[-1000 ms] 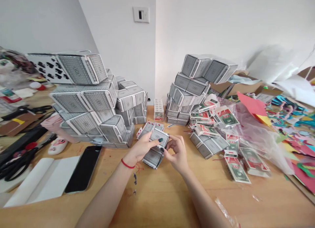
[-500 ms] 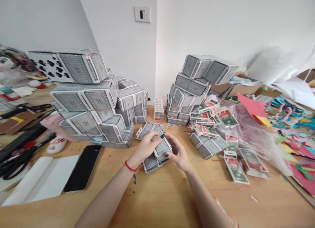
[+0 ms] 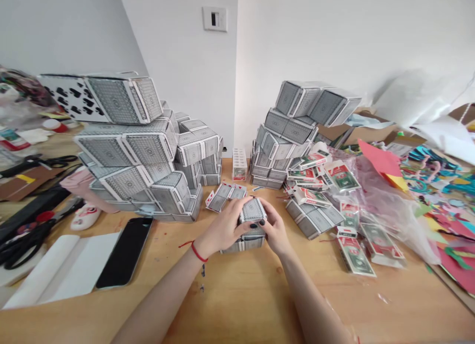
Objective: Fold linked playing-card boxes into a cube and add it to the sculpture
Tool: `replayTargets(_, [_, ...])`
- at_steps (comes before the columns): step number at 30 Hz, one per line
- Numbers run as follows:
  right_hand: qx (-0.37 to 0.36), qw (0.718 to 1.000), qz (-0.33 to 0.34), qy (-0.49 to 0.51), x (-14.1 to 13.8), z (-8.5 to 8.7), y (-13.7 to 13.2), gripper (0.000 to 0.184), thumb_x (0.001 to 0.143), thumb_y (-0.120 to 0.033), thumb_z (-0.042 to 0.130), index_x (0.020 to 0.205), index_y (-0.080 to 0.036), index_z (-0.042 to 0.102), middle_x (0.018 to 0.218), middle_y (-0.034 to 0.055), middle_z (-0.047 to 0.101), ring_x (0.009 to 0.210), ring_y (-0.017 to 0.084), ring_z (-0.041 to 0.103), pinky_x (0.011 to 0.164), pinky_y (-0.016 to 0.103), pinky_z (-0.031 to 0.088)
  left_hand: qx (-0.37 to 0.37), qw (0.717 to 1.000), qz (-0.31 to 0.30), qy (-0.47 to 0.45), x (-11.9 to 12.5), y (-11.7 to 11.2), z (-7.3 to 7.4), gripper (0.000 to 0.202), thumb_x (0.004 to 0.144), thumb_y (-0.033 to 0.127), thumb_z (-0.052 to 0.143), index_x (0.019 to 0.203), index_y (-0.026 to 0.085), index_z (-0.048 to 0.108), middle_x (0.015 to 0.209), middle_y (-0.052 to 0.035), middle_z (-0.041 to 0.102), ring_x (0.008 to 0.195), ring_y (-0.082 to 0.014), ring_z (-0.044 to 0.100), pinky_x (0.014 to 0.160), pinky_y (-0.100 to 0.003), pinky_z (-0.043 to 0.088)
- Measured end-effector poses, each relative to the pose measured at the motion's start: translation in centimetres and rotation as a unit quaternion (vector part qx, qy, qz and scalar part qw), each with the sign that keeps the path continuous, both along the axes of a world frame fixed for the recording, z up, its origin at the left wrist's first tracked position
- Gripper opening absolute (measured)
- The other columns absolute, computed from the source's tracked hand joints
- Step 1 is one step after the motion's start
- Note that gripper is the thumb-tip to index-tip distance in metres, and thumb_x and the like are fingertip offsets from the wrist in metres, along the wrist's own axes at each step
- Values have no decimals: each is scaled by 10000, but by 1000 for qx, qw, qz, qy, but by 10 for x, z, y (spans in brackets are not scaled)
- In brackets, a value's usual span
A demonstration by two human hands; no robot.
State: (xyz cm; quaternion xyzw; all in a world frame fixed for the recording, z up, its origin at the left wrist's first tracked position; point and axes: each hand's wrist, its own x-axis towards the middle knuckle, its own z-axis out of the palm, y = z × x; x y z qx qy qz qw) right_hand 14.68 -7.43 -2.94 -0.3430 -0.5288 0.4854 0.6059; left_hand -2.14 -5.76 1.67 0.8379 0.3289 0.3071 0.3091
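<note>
Between my two hands sits a small box of folded playing cards (image 3: 253,210), grey patterned backs facing out. My left hand (image 3: 224,228) wraps its left side, thumb along the near face. From the right, my right hand (image 3: 273,228) grips it with thumb in front and fingers behind. Under it on the table lies a wider grey card block (image 3: 243,244), partly hidden by my hands. Just behind my left hand are loose folded cards (image 3: 225,195), some showing red hearts.
Large stacks of card boxes rise at left (image 3: 148,151) and right (image 3: 284,141). A phone (image 3: 125,252) lies beside open white paper (image 3: 79,270). Red and green card packs (image 3: 354,255) and plastic wrap (image 3: 397,205) spread to the right. Scissors (image 3: 31,240) lie far left.
The small box and the block beneath have turned to face me more squarely and shifted slightly right. My left hand's thumb has moved from the box's top to its near face.
</note>
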Motion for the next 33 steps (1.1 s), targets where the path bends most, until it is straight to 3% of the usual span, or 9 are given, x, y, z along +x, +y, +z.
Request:
replayTargets(5, [-3,1000,-21,-12,-3,0,-1,512,695,-519,671,1100,-238,535,1083,66,591,1017,235,543,904,375,427,5,999,12,30,0,-3,3,483,899,430,380,1334,224,344,1223,-120,497,1119,-251,482,939,-420,407])
replayTargets(11, [-6,999,-37,-28,-3,1,-3,452,687,-524,676,1011,-246,528,964,37,596,912,210,561,823,343,454,-21,1000,2,8,1,-3,2,467,896,411,397,1321,218,379,1243,-118,497,1157,-248,459,979,-406,372])
replayTargets(15, [4,1000,4,-27,1,2,-1,607,689,-581,642,1177,-247,509,1162,87,563,1064,253,531,905,389,430,-51,997,13,-58,0,2,-1,464,886,399,434,1309,214,388,1308,-109,472,1207,-231,436,1021,-376,340])
replayTargets(19, [-8,998,55,-36,6,0,1,741,690,-528,674,1330,-275,401,1370,94,439,1239,272,427,1016,435,350,-68,981,90,-155,-5,11,-8,418,923,372,344,1300,198,391,1369,-96,427,1283,-210,367,1087,-367,254])
replayTargets(21, [-17,997,35,-61,6,-2,2,687,697,-457,699,1306,-273,440,1349,89,465,1243,265,426,1039,437,324,-77,974,114,-181,-7,16,-13,418,922,365,346,1303,198,387,1384,-93,408,1306,-205,335,1104,-374,220])
replayTargets(25, [-9,994,-29,-101,2,-5,2,684,685,-405,721,1295,-248,454,1289,93,492,1216,258,444,1057,430,304,-103,968,113,-197,-7,21,-18,568,826,316,542,1342,209,329,1379,-101,399,1275,-223,375,1082,-386,265])
replayTargets(29, [2,994,-44,-102,-5,-7,0,722,652,-401,746,1277,-239,423,1271,100,476,1196,264,444,1044,436,324,-71,968,113,-213,-2,16,-13,524,808,217,525,1310,224,376,1368,-84,409,1269,-220,381,1073,-388,285])
replayTargets(33, [18,994,-48,-96,-9,-6,-2,748,559,-382,812,1185,-234,430,1183,93,504,1113,263,486,972,411,393,-1,981,125,-150,0,8,-4,438,798,188,513,1232,243,476,1339,-67,424,1287,-230,338,1102,-411,222])
